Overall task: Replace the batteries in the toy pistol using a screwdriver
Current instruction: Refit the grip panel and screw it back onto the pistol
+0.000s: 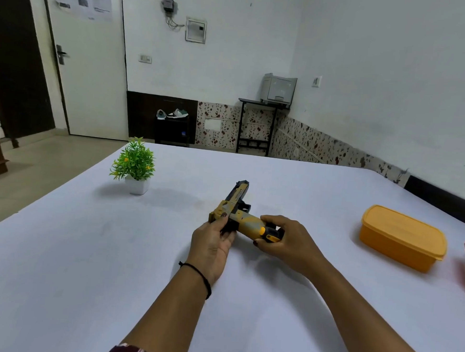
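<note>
Holds pistol (236, 203) in curled left hand (212, 240) at mid-frame, over the bench (84, 262). Grips screwdriver (271, 234) in right hand (290, 242), handle just beside the pistol's butt. Box (401, 238) at right, plant (134, 164) upper left.

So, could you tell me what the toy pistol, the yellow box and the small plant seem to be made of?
The toy pistol: probably moulded plastic, matte tan and dark grey, paint patchy. The yellow box: smooth plastic, one even colour, lipped lid. The plant: likely artificial plastic, leaves uniformly bright green; its white pot could be ceramic or plastic.
</note>
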